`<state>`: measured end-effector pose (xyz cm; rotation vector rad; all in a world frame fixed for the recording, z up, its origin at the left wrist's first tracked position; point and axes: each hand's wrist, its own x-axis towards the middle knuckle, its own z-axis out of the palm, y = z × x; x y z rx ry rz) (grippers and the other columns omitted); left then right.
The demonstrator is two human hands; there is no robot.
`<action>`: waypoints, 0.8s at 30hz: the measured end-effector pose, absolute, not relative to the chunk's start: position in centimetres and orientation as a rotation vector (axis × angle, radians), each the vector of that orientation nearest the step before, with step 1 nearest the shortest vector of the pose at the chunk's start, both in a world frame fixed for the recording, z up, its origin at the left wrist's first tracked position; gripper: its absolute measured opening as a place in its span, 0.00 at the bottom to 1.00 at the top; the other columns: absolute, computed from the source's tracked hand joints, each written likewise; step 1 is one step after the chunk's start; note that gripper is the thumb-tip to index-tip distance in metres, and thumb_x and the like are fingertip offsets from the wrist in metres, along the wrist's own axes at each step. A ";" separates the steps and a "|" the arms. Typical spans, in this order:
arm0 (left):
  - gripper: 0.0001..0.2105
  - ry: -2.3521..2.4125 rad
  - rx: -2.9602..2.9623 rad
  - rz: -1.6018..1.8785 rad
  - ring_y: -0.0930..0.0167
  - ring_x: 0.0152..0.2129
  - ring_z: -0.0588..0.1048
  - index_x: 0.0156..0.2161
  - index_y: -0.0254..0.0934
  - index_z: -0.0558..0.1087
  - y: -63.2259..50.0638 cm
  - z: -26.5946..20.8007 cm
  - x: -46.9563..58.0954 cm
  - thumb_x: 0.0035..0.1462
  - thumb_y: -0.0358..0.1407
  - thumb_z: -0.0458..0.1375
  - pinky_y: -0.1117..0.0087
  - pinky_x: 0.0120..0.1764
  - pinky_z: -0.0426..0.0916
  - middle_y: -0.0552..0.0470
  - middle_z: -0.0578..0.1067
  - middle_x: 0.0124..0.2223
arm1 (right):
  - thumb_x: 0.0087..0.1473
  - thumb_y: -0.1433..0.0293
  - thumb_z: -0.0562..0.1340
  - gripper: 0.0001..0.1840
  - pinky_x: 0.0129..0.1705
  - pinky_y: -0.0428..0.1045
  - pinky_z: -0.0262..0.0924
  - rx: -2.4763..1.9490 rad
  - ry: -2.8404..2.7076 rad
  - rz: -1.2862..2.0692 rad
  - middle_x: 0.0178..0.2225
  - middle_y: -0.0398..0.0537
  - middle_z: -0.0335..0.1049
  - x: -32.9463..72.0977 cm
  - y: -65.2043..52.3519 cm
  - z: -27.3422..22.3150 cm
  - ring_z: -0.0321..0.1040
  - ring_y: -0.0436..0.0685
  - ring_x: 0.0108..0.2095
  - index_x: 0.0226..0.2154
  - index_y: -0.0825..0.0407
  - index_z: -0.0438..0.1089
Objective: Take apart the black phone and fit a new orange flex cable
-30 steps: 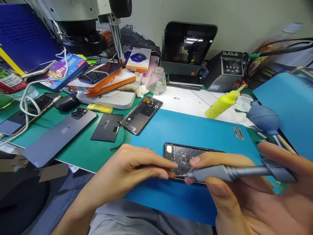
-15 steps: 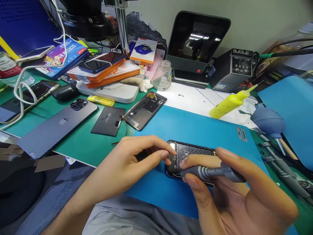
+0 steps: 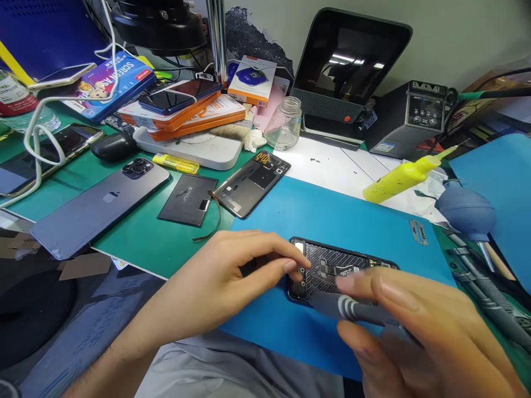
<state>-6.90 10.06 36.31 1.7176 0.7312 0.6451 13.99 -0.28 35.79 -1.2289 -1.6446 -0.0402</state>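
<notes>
Right hand [image 3: 440, 331] holds grey screwdriver [image 3: 369, 313]; below, ridged open phone [image 3: 317, 282], smooth blue mat [image 3: 332, 210]; beyond, pale wall [image 3: 464, 38]. Left hand [image 3: 240, 271]: narrow, contents unclear.

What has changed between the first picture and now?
The fingertips of the left hand have moved away from the person, from the open phone's near-left corner up along its left end. The screwdriver has come clear of them; its tip is too blurred to place. The right hand keeps hold of it, and the yellow bottle stays put.
</notes>
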 end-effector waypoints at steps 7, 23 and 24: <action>0.08 0.723 1.743 0.671 0.77 0.44 0.86 0.51 0.46 0.85 10.1 36.3 -6.8 0.80 0.36 0.62 0.83 0.48 0.74 0.63 0.89 0.48 | 0.60 0.54 0.79 0.25 0.40 0.64 0.83 -1.198 -1.678 0.083 0.49 0.54 0.84 13.2 1.5 36.8 0.84 0.74 0.49 0.58 0.40 0.83; 0.07 0.752 1.851 0.746 0.76 0.35 0.88 0.47 0.54 0.88 9.7 35.7 -6.9 0.76 0.42 0.65 0.88 0.41 0.77 0.64 0.90 0.42 | 0.71 0.78 0.69 0.15 0.56 0.49 0.77 -1.047 -1.772 0.016 0.47 0.44 0.85 14.3 0.8 37.3 0.78 0.52 0.49 0.57 0.52 0.81; 0.07 0.768 1.864 0.760 0.74 0.38 0.89 0.48 0.54 0.88 9.6 35.3 -7.0 0.76 0.44 0.66 0.87 0.43 0.78 0.62 0.90 0.44 | 0.74 0.77 0.66 0.14 0.59 0.50 0.77 -1.024 -1.804 0.056 0.51 0.47 0.85 14.1 0.7 37.2 0.79 0.52 0.52 0.59 0.54 0.79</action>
